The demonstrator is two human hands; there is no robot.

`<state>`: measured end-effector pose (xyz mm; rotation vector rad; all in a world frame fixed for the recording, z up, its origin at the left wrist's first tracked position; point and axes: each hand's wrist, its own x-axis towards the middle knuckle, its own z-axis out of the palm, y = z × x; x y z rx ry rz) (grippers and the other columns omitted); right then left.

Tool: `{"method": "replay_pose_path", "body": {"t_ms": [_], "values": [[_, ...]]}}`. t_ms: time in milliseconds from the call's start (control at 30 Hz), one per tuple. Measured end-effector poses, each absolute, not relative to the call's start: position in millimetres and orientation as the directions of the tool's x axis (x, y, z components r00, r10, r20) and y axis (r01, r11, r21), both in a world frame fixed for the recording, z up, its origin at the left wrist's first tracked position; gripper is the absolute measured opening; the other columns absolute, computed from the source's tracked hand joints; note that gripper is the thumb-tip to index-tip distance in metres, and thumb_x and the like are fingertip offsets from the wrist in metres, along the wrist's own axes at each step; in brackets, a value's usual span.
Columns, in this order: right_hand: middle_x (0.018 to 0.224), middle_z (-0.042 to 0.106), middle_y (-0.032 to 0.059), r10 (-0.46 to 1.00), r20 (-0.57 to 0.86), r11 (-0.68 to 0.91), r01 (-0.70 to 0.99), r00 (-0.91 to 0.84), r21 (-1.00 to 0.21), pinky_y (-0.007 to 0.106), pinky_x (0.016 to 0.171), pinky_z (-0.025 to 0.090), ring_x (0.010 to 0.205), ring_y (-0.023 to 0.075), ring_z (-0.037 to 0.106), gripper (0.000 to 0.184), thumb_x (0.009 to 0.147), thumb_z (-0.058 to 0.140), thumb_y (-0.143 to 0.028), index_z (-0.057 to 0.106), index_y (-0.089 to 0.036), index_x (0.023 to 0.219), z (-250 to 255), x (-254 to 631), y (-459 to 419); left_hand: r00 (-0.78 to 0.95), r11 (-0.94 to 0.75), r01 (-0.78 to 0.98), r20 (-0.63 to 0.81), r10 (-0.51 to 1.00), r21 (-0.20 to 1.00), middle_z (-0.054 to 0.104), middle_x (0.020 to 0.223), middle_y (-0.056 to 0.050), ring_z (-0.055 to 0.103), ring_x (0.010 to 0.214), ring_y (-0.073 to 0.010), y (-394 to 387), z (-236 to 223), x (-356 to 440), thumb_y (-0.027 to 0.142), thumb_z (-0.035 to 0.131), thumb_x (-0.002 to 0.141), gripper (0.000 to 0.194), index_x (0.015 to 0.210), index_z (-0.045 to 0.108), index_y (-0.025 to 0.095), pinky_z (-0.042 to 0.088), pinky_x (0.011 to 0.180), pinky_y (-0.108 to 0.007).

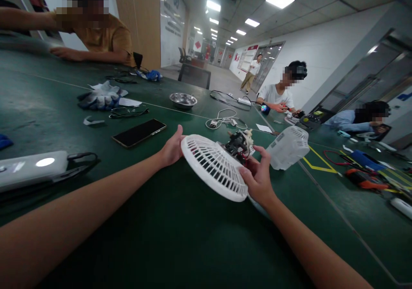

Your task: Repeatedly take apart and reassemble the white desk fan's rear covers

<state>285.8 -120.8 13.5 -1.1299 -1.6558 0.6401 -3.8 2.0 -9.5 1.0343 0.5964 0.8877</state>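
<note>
Between my hands, tilted above the green table, is a round white fan grille (214,168) with radial slots. A dark motor (237,145) with pale plastic parts and thin red wires sits on its back. My left hand (174,147) holds the grille's left edge, thumb up, its other fingers partly hidden. My right hand (259,177) grips the right side close to the motor, thumb on the rim. Just past my right hand stands a white slotted plastic housing (286,149).
A phone (140,133), gloves (101,96), a metal bowl (183,101) and a white cable (225,120) lie beyond my hands. At left is a white device (35,168) with a lit spot. An orange-black tool (365,179) lies right. Several people are around the table.
</note>
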Motion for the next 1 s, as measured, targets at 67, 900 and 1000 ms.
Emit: {"method": "replay_pose_path", "body": {"t_ms": [67, 900, 1000], "values": [[0.130, 0.065, 0.0132, 0.858, 0.496, 0.482, 0.544, -0.134, -0.687, 0.056, 0.099, 0.057, 0.110, 0.0298, 0.070, 0.076, 0.084, 0.077, -0.051, 0.033, -0.031, 0.143, 8, 287, -119, 0.571, 0.309, -0.365, -0.051, 0.819, 0.878, 0.076, 0.095, -0.018, 0.073, 0.092, -0.0302, 0, -5, -5, 0.077, 0.035, 0.095, 0.076, 0.102, 0.070, 0.010, 0.058, 0.081, -0.040], [0.088, 0.068, -0.0006, 0.921, 0.037, 0.119, -0.190, 0.389, -0.975, 0.031, 0.055, 0.060, 0.071, 0.0197, 0.068, 0.055, 0.074, 0.070, -0.038, 0.052, -0.029, 0.126, -5, 343, -51, 0.414, 0.366, -0.242, -0.246, 0.876, 0.898, 0.077, 0.084, -0.010, 0.074, 0.071, -0.0162, 3, -3, 2, 0.014, 0.061, 0.097, 0.017, 0.091, 0.075, 0.009, 0.061, 0.069, -0.027], [0.093, 0.073, 0.0062, 0.965, -0.179, -0.067, -0.479, 0.192, -0.875, 0.033, 0.056, 0.063, 0.083, 0.0243, 0.073, 0.034, 0.084, 0.056, -0.045, 0.057, -0.027, 0.114, 5, 340, -57, 0.405, 0.363, -0.246, -0.245, 0.881, 0.899, 0.077, 0.084, -0.011, 0.074, 0.071, -0.0158, 2, -3, 2, 0.014, 0.059, 0.098, 0.019, 0.089, 0.075, 0.009, 0.061, 0.070, -0.027]]}}
